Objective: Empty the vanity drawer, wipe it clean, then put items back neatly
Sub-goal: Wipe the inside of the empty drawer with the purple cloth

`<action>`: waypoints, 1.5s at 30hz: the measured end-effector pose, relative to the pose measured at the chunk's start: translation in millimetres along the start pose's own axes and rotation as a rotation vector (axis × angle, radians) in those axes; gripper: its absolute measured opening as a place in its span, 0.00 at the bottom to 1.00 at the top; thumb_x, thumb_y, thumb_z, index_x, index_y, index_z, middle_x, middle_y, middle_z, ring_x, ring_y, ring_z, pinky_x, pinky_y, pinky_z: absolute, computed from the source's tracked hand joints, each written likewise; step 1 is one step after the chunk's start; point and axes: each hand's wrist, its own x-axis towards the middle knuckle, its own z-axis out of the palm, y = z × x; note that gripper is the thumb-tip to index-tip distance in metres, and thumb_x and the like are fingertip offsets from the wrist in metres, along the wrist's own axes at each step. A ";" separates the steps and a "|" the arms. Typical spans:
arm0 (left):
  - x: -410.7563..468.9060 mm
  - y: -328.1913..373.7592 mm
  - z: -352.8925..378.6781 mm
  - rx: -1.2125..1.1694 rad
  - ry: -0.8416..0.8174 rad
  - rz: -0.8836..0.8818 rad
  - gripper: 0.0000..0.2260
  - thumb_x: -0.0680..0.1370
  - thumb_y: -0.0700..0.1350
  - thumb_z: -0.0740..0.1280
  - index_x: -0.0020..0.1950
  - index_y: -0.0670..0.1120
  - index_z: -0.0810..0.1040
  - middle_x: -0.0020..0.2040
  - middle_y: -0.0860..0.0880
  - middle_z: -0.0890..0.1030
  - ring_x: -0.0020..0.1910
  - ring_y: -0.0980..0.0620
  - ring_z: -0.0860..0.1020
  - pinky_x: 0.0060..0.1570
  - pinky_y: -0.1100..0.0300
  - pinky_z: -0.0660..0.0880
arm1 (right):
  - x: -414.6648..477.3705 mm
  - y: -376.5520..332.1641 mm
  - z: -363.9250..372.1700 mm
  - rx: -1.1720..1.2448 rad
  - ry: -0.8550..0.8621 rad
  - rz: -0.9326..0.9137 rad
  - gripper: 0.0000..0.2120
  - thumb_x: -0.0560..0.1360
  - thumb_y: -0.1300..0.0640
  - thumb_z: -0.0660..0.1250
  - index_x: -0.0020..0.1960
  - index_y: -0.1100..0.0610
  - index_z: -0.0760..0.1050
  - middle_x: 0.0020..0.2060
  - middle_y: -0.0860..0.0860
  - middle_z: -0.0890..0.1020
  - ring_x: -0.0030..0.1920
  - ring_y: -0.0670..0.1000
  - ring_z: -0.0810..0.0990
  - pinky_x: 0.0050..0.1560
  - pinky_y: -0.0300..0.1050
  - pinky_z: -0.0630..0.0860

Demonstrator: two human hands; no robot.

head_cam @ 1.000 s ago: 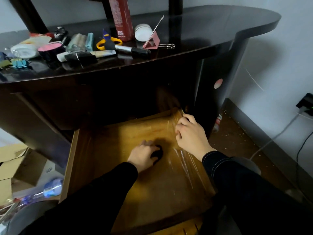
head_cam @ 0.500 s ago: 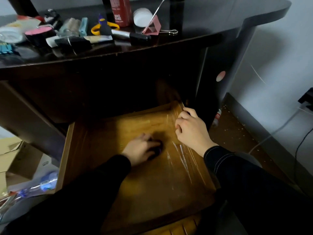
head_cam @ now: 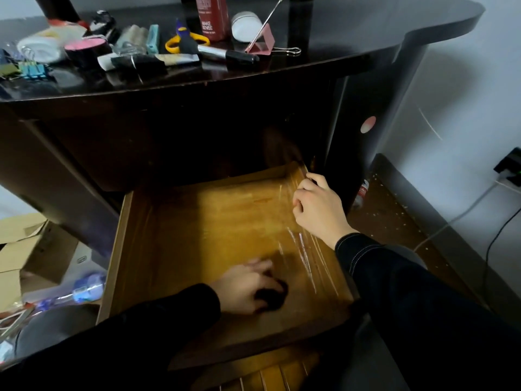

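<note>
a pale grey wall [head_cam: 456,88] runs along the right in dim light, with a thin scratch across it. a dark skirting board [head_cam: 408,190] lines its foot, above a brown floor [head_cam: 392,221] speckled with pale crumbs. a black plug [head_cam: 510,165] sits on the wall at the far right, with a white cable [head_cam: 462,213] and a black cable [head_cam: 499,238] trailing down. a glossy dark table [head_cam: 352,29] spans the top. cardboard boxes [head_cam: 25,249] lie at the lower left.

The drawer [head_cam: 197,235] stands pulled out. It is wooden, its amber floor bare but for pale streaks along the right side. A small dark cloth [head_cam: 277,299] lies near the front, gripped under the left hand [head_cam: 245,289]. Scissors [head_cam: 172,44], a red bottle [head_cam: 212,19], clips [head_cam: 33,71] and other items crowd the vanity top [head_cam: 352,32].
</note>
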 end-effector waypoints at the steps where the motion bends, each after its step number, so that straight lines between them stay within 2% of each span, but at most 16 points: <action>1: -7.0 5.2 5.2 -0.019 -0.051 0.014 0.20 0.78 0.51 0.69 0.70 0.59 0.75 0.70 0.48 0.72 0.71 0.47 0.68 0.72 0.55 0.62 | -0.1 -0.2 -0.2 0.001 -0.001 0.002 0.08 0.78 0.57 0.64 0.47 0.55 0.82 0.58 0.47 0.79 0.76 0.53 0.62 0.55 0.48 0.77; 3: -14.2 8.2 10.7 -0.017 -0.112 0.013 0.21 0.79 0.50 0.69 0.72 0.60 0.73 0.78 0.45 0.66 0.78 0.46 0.59 0.77 0.53 0.55 | -0.2 -0.2 0.0 0.012 -0.001 0.003 0.07 0.78 0.57 0.64 0.47 0.55 0.82 0.57 0.47 0.79 0.76 0.53 0.62 0.55 0.48 0.77; 5: -11.7 3.7 7.9 0.024 -0.102 0.046 0.20 0.80 0.50 0.67 0.71 0.61 0.73 0.76 0.46 0.67 0.76 0.44 0.62 0.73 0.52 0.64 | 0.0 0.4 1.2 0.021 0.003 -0.002 0.07 0.78 0.58 0.65 0.46 0.55 0.82 0.56 0.47 0.80 0.76 0.53 0.62 0.55 0.48 0.78; 7: 0.7 -8.8 -1.9 0.063 -0.032 0.072 0.18 0.80 0.52 0.66 0.70 0.60 0.74 0.67 0.49 0.71 0.67 0.47 0.69 0.63 0.53 0.72 | 0.7 1.8 2.7 0.027 0.009 -0.005 0.07 0.78 0.57 0.65 0.46 0.55 0.82 0.56 0.47 0.80 0.75 0.53 0.63 0.54 0.49 0.78; 11: 47.0 -61.6 -33.6 0.026 0.230 -0.202 0.19 0.78 0.50 0.70 0.69 0.56 0.77 0.63 0.48 0.74 0.63 0.44 0.72 0.62 0.51 0.72 | 2.0 4.1 6.5 0.051 0.030 -0.009 0.07 0.77 0.57 0.65 0.46 0.55 0.81 0.55 0.47 0.80 0.75 0.53 0.64 0.53 0.50 0.78; 14: 80.6 -90.2 -47.5 -0.018 0.345 -0.422 0.20 0.76 0.48 0.70 0.68 0.55 0.77 0.62 0.46 0.73 0.62 0.41 0.72 0.62 0.49 0.73 | 2.8 4.3 6.9 0.050 0.030 -0.010 0.06 0.77 0.58 0.65 0.45 0.55 0.81 0.54 0.47 0.80 0.75 0.53 0.64 0.52 0.49 0.78; 17: 94.5 -91.2 -44.9 -0.021 0.394 -0.475 0.19 0.75 0.47 0.69 0.67 0.54 0.78 0.59 0.46 0.72 0.59 0.41 0.72 0.59 0.50 0.74 | 3.9 4.5 6.6 0.046 0.025 -0.008 0.07 0.77 0.57 0.65 0.45 0.55 0.81 0.54 0.47 0.80 0.75 0.53 0.64 0.52 0.48 0.78; 19: 88.8 -83.0 -38.7 -0.014 0.405 -0.450 0.19 0.76 0.48 0.69 0.67 0.54 0.78 0.57 0.47 0.71 0.59 0.41 0.71 0.57 0.51 0.74 | 3.8 5.2 7.0 0.048 0.033 -0.010 0.07 0.77 0.57 0.65 0.45 0.55 0.81 0.54 0.47 0.80 0.75 0.53 0.64 0.51 0.48 0.78; 22: 65.3 -58.9 -28.1 -0.017 0.317 -0.326 0.19 0.75 0.50 0.71 0.67 0.53 0.78 0.59 0.47 0.72 0.60 0.43 0.73 0.58 0.51 0.75 | 3.6 4.9 7.0 0.043 0.034 -0.009 0.06 0.77 0.57 0.65 0.45 0.55 0.81 0.54 0.47 0.80 0.75 0.53 0.64 0.50 0.48 0.78; 27: 9.8 3.7 -1.0 -0.051 0.003 -0.004 0.16 0.76 0.52 0.70 0.65 0.56 0.79 0.60 0.49 0.73 0.60 0.47 0.73 0.57 0.52 0.74 | 1.4 2.4 3.9 0.027 0.017 -0.002 0.07 0.77 0.57 0.65 0.46 0.55 0.82 0.55 0.47 0.80 0.75 0.52 0.63 0.50 0.47 0.77; 30: -9.9 22.0 7.6 -0.093 -0.179 0.106 0.17 0.77 0.47 0.70 0.66 0.56 0.78 0.59 0.48 0.72 0.61 0.45 0.71 0.57 0.49 0.74 | 0.4 2.2 3.2 0.032 0.006 -0.003 0.06 0.78 0.57 0.65 0.46 0.55 0.82 0.56 0.47 0.79 0.76 0.52 0.62 0.54 0.49 0.78; 33: -10.5 19.3 5.7 -0.036 -0.174 0.186 0.19 0.77 0.45 0.68 0.67 0.58 0.77 0.55 0.50 0.71 0.57 0.48 0.70 0.50 0.48 0.74 | 1.0 2.0 4.1 0.041 0.013 0.002 0.06 0.78 0.57 0.65 0.46 0.54 0.81 0.56 0.46 0.80 0.75 0.52 0.62 0.55 0.48 0.77; 35: -0.2 8.4 0.5 0.006 -0.093 0.189 0.17 0.78 0.48 0.67 0.67 0.59 0.77 0.56 0.51 0.71 0.57 0.49 0.70 0.51 0.51 0.74 | 1.7 2.6 5.1 0.044 0.019 -0.002 0.07 0.77 0.57 0.65 0.45 0.54 0.82 0.56 0.46 0.80 0.75 0.52 0.63 0.54 0.48 0.77; 37: 19.6 -13.2 -11.3 -0.005 0.036 0.097 0.15 0.79 0.51 0.67 0.66 0.58 0.78 0.59 0.50 0.73 0.59 0.49 0.72 0.56 0.54 0.73 | 2.3 4.1 5.9 0.052 0.028 -0.009 0.07 0.77 0.57 0.65 0.45 0.55 0.82 0.55 0.47 0.80 0.75 0.53 0.64 0.53 0.49 0.78; 41: 72.0 -72.5 -44.9 -0.013 0.293 -0.285 0.16 0.77 0.50 0.70 0.65 0.57 0.80 0.59 0.48 0.74 0.60 0.42 0.74 0.60 0.51 0.73 | 3.1 5.7 8.4 0.054 0.043 -0.014 0.06 0.77 0.57 0.66 0.44 0.55 0.81 0.54 0.47 0.80 0.74 0.53 0.64 0.51 0.49 0.78; 45: 100.9 -90.8 -47.5 -0.025 0.393 -0.461 0.16 0.77 0.48 0.68 0.64 0.56 0.80 0.55 0.48 0.71 0.58 0.40 0.73 0.63 0.50 0.72 | 4.4 6.0 9.7 0.041 0.040 -0.007 0.07 0.77 0.57 0.65 0.45 0.55 0.81 0.55 0.46 0.80 0.74 0.52 0.64 0.51 0.49 0.79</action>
